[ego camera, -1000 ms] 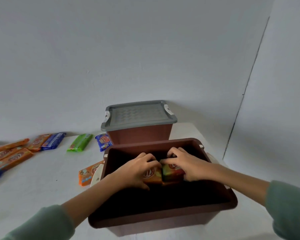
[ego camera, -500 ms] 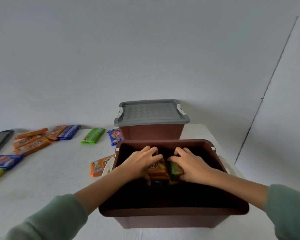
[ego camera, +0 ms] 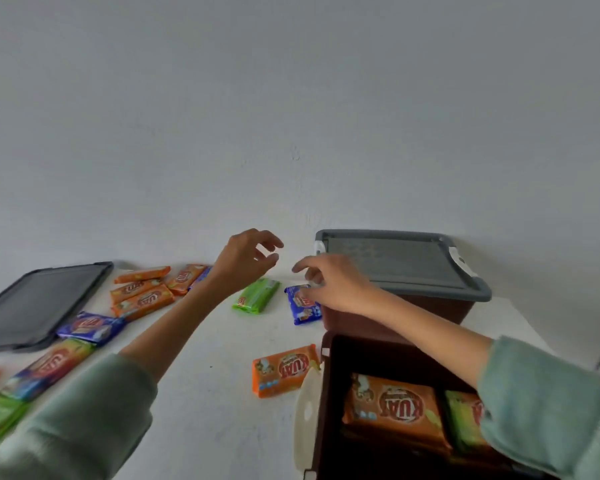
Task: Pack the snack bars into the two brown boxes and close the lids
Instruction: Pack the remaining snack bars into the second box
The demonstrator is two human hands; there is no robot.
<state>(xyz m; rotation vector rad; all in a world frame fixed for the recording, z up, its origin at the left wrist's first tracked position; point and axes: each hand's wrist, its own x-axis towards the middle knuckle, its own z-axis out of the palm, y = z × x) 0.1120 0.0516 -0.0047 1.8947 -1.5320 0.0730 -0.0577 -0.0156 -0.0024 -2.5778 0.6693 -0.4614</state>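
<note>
Left hand, empty with fingers loosely curled, hovers just above the green snack bar, whose long axis slants toward the upper right; right hand overlaps the blue snack bar at centre frame, its grip impossible to tell.

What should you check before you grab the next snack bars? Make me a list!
1. Left hand free: ok, fingers loosely curled, holding nothing.
2. Green bar easy to take: ok, it lies uncovered on the table, just beyond the left hand.
3. Right hand gripping the blue bar: cannot tell, fingertips are at its edge.
4. Near brown box open: ok, no lid on it.
5. Room inside: ok, only two packed bars show.
6. Far box's grey lid on: ok.
</note>
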